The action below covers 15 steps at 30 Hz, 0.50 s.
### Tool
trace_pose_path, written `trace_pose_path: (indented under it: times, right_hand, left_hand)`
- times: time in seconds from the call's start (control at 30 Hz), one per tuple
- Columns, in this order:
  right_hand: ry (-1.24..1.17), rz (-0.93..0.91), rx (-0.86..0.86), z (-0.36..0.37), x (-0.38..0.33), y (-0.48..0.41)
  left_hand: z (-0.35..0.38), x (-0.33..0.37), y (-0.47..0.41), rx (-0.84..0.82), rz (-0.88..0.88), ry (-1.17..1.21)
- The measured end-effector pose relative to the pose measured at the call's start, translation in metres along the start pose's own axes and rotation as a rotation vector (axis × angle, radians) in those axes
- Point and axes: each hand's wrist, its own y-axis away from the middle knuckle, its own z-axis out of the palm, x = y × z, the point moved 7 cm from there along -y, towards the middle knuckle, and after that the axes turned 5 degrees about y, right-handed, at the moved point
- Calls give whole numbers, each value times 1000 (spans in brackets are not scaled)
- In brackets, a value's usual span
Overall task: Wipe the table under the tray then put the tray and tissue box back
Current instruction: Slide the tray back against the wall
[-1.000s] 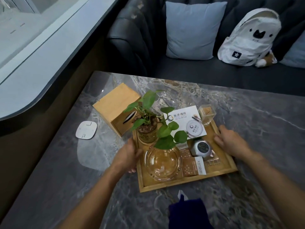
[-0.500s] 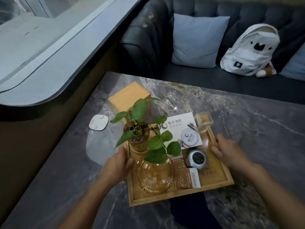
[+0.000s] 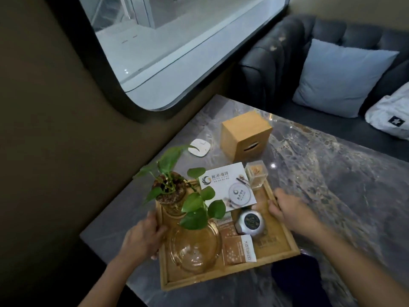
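A wooden tray [image 3: 285,247] sits near the left front part of the grey marble table [image 3: 345,185]. It carries a potted plant [image 3: 170,191], a glass ashtray [image 3: 194,247], a white card [image 3: 228,187], a round tin [image 3: 250,222], small packets and a clear toothpick holder [image 3: 256,173]. My left hand [image 3: 141,238] grips the tray's left rim. My right hand [image 3: 290,209] grips its right rim. The wooden tissue box [image 3: 245,136] stands apart, behind the tray. A dark blue cloth [image 3: 296,278] lies at the tray's front right corner.
A white flat pad [image 3: 199,147] lies left of the tissue box. A dark sofa [image 3: 276,63] with a pale blue cushion [image 3: 340,78] and a white backpack [image 3: 391,116] runs behind the table. A wall with a window stands on the left, close to the table edge.
The tray, held in both hands, has shifted left and away from the tissue box, which now stands free behind it. The view has swung left toward the wall.
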Motion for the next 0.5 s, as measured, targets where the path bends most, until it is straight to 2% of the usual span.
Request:
trace_pose_path:
  times: [0.23, 0.5]
  right_hand:
    - [96, -196, -65, 28, -84, -39]
    - [271, -302, -110, 49, -141, -71]
  left_hand:
    - [-24, -72, 35, 154, -189, 52]
    - [-22, -115, 49, 178, -300, 196]
